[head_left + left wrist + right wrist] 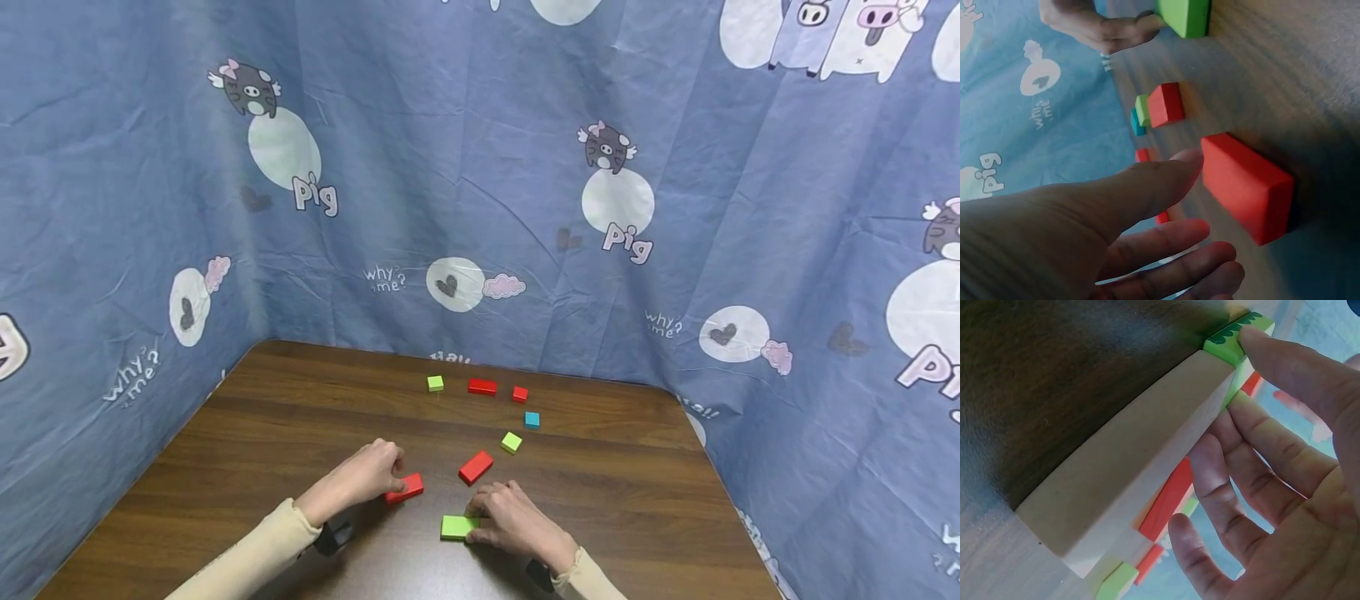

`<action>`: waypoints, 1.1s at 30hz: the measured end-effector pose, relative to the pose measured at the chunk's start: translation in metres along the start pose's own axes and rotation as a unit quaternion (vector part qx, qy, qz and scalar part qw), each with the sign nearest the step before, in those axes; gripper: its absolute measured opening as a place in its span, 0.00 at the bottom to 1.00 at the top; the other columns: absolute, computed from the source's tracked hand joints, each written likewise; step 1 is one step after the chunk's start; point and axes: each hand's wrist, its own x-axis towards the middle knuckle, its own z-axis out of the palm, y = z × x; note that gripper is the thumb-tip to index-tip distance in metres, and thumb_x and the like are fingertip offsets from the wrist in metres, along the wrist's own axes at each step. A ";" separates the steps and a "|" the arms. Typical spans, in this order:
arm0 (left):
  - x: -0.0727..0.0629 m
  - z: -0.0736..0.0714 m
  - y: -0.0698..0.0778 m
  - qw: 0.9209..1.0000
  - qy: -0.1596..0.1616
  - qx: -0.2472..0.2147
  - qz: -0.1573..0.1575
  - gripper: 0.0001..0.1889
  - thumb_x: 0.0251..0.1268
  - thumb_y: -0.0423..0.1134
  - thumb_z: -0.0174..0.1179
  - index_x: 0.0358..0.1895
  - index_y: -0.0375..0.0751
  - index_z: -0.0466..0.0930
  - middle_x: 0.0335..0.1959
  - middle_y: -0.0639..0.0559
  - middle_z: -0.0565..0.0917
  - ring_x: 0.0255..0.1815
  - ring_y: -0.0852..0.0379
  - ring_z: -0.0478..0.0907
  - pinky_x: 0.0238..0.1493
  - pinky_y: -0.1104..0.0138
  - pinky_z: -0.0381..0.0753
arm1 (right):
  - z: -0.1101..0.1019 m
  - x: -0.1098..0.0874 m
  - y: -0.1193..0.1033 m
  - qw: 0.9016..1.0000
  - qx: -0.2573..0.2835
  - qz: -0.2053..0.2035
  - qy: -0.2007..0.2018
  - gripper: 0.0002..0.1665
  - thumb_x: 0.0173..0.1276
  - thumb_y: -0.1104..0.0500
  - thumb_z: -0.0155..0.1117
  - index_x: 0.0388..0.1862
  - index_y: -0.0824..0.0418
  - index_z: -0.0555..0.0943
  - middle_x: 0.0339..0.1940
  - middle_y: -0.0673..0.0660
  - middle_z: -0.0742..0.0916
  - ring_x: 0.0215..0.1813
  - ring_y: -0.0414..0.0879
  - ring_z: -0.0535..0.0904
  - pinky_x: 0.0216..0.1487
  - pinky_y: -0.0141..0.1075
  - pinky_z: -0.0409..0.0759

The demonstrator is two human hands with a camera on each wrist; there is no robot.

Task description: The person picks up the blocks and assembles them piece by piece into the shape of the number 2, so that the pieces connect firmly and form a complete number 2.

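In the head view my left hand (367, 471) is at a red block (408, 487) lying flat on the table. The left wrist view shows its thumb at one corner of that red block (1244, 184), with the fingers loose and apart from it. My right hand (517, 521) pinches a light green block (456, 527) between thumb and fingertips. Up close in the right wrist view, the green block (1222, 345) has a dark green wavy pattern on one face. A long pale block (1125, 447) stands against it there; I cannot make it out in the head view.
Beyond the hands on the brown table (285, 417) lie a red block (476, 467), a light green block (512, 442), a blue block (532, 420), a small red block (520, 394), a longer red block (482, 387) and a small green block (435, 383). A blue curtain (480, 217) hangs behind.
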 end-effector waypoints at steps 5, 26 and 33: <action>-0.002 0.007 -0.001 1.000 -0.010 -0.006 0.002 0.14 0.37 0.33 0.75 0.18 0.41 0.75 0.15 0.59 0.70 0.17 0.64 0.63 0.19 0.70 0.62 | 0.000 -0.001 -0.001 1.000 0.000 0.004 -0.002 0.16 0.55 0.44 0.73 0.38 0.49 0.84 0.37 0.40 0.84 0.43 0.33 0.77 0.46 0.33 0.69; 0.000 0.018 -0.002 1.000 0.019 -0.005 -0.016 0.18 0.36 0.35 0.78 0.17 0.43 0.72 0.15 0.59 0.67 0.18 0.62 0.61 0.19 0.69 0.59 | 0.000 0.000 0.000 1.000 -0.001 -0.003 -0.006 0.16 0.55 0.43 0.72 0.39 0.49 0.84 0.36 0.40 0.84 0.42 0.32 0.77 0.45 0.33 0.69; 0.001 0.020 0.000 0.999 0.015 -0.021 -0.031 0.17 0.37 0.36 0.78 0.18 0.41 0.74 0.16 0.57 0.68 0.20 0.60 0.63 0.21 0.69 0.59 | 0.000 0.000 0.000 1.000 -0.008 -0.004 -0.005 0.16 0.55 0.43 0.72 0.39 0.49 0.84 0.36 0.40 0.84 0.42 0.32 0.77 0.47 0.33 0.70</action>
